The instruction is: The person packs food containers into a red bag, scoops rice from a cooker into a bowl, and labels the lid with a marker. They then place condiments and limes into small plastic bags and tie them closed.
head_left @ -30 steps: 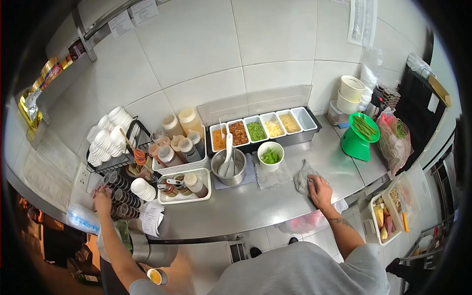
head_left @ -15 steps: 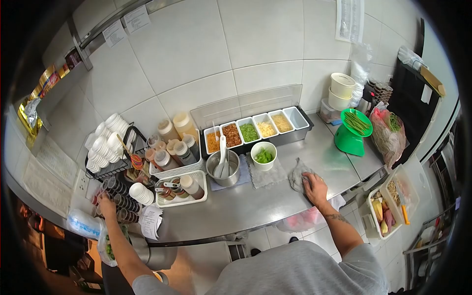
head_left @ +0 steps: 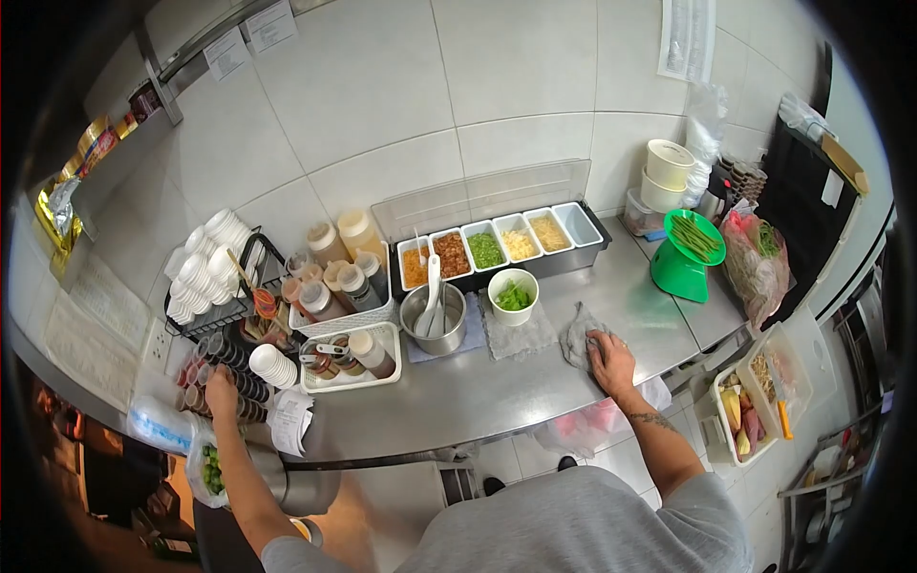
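My left hand (head_left: 222, 389) is at the stacks of dark cups (head_left: 250, 390) at the counter's left end; its fingers are too small to make out a grip. My right hand (head_left: 609, 360) lies on a grey cloth (head_left: 578, 342) near the counter's front edge, fingers over its right part. Left of the cloth, a white bowl of green leaves (head_left: 514, 298) stands on another grey cloth (head_left: 521, 336). Beside it is a metal pot (head_left: 435, 329) with a white-handled utensil inside. White lids (head_left: 273, 365) are stacked close to my left hand.
Topping trays (head_left: 485, 250) line the wall. Sauce bottles (head_left: 355, 286) stand in baskets left of the pot. A green scale (head_left: 683, 272) holds green stalks at the right, beside a filled plastic bag (head_left: 755, 272). Paper slips (head_left: 289, 421) hang near the left front edge.
My left hand has shifted slightly right over the dark cups. My right hand stays on the cloth. The view has tilted a little.
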A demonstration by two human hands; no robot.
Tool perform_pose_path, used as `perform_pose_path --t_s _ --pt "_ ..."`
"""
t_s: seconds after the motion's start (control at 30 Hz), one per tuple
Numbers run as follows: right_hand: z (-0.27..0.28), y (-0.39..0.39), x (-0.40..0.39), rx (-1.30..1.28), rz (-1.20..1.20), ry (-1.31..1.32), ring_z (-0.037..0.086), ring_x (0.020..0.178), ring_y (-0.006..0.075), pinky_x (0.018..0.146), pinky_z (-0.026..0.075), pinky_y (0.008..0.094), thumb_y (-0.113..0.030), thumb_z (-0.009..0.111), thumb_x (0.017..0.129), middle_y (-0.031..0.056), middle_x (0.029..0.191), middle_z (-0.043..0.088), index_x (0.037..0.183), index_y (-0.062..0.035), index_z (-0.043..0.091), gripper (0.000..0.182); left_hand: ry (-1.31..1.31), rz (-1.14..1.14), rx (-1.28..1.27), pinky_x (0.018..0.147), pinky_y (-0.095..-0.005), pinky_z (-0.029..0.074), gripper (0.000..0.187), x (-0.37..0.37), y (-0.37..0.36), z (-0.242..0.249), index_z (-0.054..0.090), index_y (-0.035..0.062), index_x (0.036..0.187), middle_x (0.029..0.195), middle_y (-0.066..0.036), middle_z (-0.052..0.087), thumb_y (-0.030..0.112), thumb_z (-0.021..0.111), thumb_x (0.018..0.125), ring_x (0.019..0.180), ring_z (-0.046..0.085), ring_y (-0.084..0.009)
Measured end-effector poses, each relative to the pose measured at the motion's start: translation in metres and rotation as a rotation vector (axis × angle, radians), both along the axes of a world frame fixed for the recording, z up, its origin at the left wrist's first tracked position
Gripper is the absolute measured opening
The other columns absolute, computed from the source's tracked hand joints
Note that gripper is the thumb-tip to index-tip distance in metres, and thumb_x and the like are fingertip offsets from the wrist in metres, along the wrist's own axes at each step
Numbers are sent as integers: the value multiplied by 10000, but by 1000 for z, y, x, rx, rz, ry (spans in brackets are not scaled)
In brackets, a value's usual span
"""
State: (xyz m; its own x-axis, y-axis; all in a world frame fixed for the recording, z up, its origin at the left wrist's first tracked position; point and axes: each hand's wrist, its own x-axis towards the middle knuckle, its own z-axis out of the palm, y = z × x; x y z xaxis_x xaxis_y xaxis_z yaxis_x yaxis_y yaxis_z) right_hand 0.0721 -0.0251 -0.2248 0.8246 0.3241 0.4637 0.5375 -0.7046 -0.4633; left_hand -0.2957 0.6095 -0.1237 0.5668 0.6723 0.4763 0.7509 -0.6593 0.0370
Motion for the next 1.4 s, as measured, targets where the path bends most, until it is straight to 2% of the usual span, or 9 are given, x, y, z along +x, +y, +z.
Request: perform_pose_path --t_s 0.17,0.27,0.53,0.67,0.77,0.83,0.9,1.03,1.4 --pt "2 0 1 -1 -4 0 566 814 329 722 456 422 -204 580 832 112 840 574 1031 -181 598 201 -206 2 319 660 -452 456 89 3 -19 29 544 -1 834 829 -178 591 54 591 782 741 583 -369" --pt "0 -1 0 5 -4 -11 566 810 327 719 456 419 -205 580 832 111 838 576 1032 -181 600 202 -399 -132 41 607 -427 449 41 29 -137 88 529 6 792 722 -174 560 41 547 786 663 568 -350" --pt "2 -1 0 -3 -6 20 559 773 313 701 452 408 -196 592 824 111 812 545 1052 -175 608 229 92 -785 -206 651 -425 460 79 93 -293 -61 570 16 725 779 -160 549 80 614 707 730 562 -330" --pt "14 10 -7 45 -107 7 551 749 302 692 449 403 -199 596 816 111 803 517 1063 -166 608 250 112 -811 -274 700 -454 460 134 81 -236 0 619 24 821 852 -173 588 137 634 751 793 569 -346" --pt "19 23 -14 120 -93 -37 546 736 296 678 447 412 -193 590 820 109 809 519 1021 -141 622 210 -371 -66 -1 797 -443 454 376 22 -127 90 535 3 1074 1031 -186 575 120 676 745 950 557 -374" --pt "27 33 -18 180 15 32 541 724 282 666 446 400 -171 593 825 106 800 519 1001 -115 628 187 -218 426 755 841 -444 454 494 -36 -46 140 520 30 1200 1231 -234 485 366 604 849 1025 535 -405" --pt "35 41 -22 227 131 112 535 712 267 652 445 385 -142 593 830 101 788 519 976 -94 632 158 -146 820 419 857 -448 450 558 -45 -72 187 491 68 1262 1285 -233 465 442 570 854 1060 519 -428" --pt "42 57 -34 276 311 157 523 650 209 595 434 314 -89 574 857 95 748 524 934 -48 637 108 -49 299 -107 783 -459 470 315 -156 84 140 636 27 1020 916 -255 631 243 603 793 883 607 -415" --pt "62 85 -59 270 519 197 521 601 215 551 421 314 -49 579 842 103 706 527 905 -29 636 88 -362 405 451 746 -479 458 182 -200 133 185 584 -38 881 826 -283 604 103 479 835 846 571 -472"
